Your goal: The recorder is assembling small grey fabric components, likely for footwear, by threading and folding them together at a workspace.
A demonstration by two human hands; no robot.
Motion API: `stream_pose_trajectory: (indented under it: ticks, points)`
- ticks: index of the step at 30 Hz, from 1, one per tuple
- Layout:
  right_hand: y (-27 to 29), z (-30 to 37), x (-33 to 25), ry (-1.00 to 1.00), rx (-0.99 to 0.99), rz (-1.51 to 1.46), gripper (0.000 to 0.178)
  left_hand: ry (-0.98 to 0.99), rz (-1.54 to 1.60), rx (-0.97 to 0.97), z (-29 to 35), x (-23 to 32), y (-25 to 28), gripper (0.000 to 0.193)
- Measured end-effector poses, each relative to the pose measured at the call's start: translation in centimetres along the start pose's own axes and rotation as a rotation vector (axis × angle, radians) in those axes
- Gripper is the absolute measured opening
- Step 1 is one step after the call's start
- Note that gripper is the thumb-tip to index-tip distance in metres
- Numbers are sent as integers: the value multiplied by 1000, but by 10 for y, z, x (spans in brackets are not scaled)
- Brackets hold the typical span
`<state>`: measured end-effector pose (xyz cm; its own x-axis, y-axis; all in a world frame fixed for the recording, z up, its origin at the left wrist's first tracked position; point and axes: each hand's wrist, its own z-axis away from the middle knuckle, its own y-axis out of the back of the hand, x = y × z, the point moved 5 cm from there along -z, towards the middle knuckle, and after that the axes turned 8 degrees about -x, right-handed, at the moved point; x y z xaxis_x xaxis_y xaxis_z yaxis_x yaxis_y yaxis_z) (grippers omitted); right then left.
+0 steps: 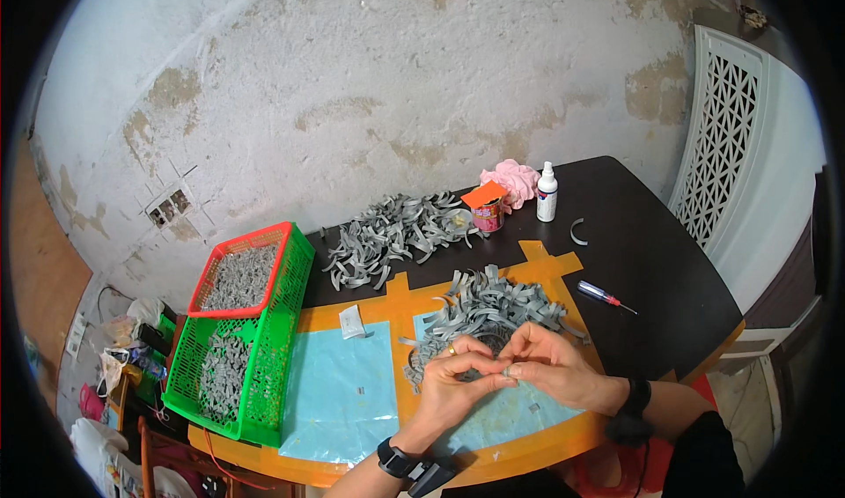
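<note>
Close together over the near right part of the table, my left hand (458, 376) and my right hand (556, 370) meet at the fingertips. Both are closed in a pinch around something too small to make out. Just beyond them lies a heap of curved grey strips (497, 302). Smaller grey pieces (429, 354) are piled beside my left hand, partly hidden by it. Under my hands a light blue sheet (493, 427) is edged with orange tape. A tiny piece (534, 407) rests on the sheet below my right hand.
Left stands a green basket (299, 273) with a red basket (287, 234) on it, both holding grey pieces. Behind are more grey strips (387, 234), a tin (487, 216), a pink cloth (513, 177) and a white bottle (547, 194). A screwdriver (600, 294) lies right; a white packet (352, 323) lies left.
</note>
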<state>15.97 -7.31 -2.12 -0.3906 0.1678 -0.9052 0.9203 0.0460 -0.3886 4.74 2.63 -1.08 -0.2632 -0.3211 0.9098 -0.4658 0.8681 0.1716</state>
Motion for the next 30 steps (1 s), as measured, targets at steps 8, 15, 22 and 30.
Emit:
stream_pose_trajectory:
  ticks: [8,15,22,30]
  points:
    - [0,1,4,60,23,20,16,12,-39,2,-2,-2,0,21]
    - [4,-3,3,-3,-16,-120,17,15,-51,-55,-5,3,2,23]
    - [7,-3,3,-47,-76,-173,22,-11,-154,-71,-4,13,1,23]
    - [10,-3,2,-87,-79,-208,23,1,-113,-75,-5,16,0,19]
